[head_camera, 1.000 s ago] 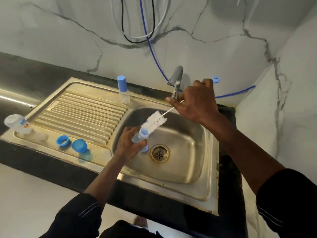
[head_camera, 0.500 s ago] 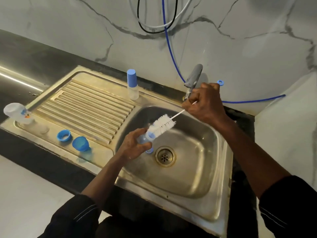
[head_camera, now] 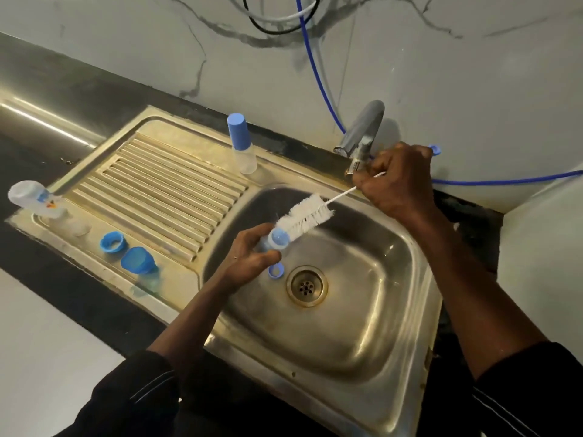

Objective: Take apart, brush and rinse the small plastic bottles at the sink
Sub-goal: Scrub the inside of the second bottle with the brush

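While still at mouth of bottle (head_camera: 277,240), brush (head_camera: 304,216) tight in right hand (head_camera: 394,181), bottle tight in left hand (head_camera: 249,257).

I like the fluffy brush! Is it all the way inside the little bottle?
No, only the tip of the white brush meets the mouth of the bottle in the left hand; most bristles show outside.
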